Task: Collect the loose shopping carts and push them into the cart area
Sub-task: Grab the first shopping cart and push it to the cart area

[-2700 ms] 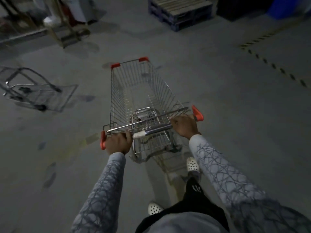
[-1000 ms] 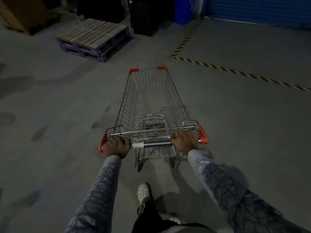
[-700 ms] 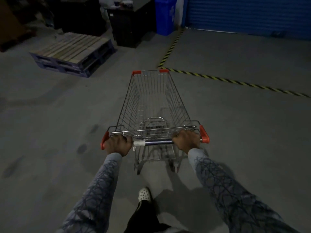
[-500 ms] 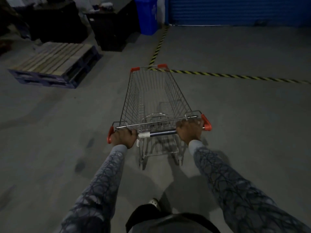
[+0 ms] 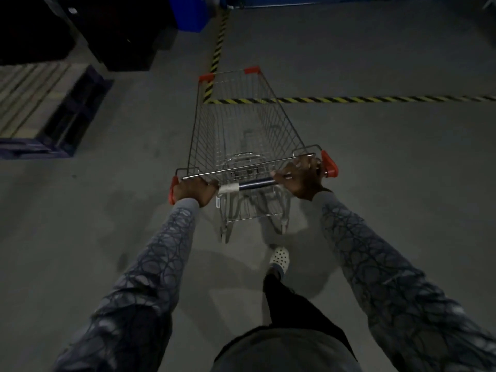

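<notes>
Shopping cart (image 5: 241, 135): left hand (image 5: 193, 190), right hand (image 5: 300, 178) wrapped around handle; nose at striped floor line (image 5: 375, 99); advise straight, even push across.

This is looking like a dim warehouse or store back area. Bare grey concrete floor (image 5: 389, 189) is stretching all around, and yellow-and-black hazard tape (image 5: 349, 99) is marking off a bay. A wooden pallet (image 5: 35, 100) is lying beside dark bulky cabinets (image 5: 120, 33). A blue bin (image 5: 191, 12) is standing near the tape, and a wire shopping cart (image 5: 241, 122) is standing at the taped corner.
</notes>
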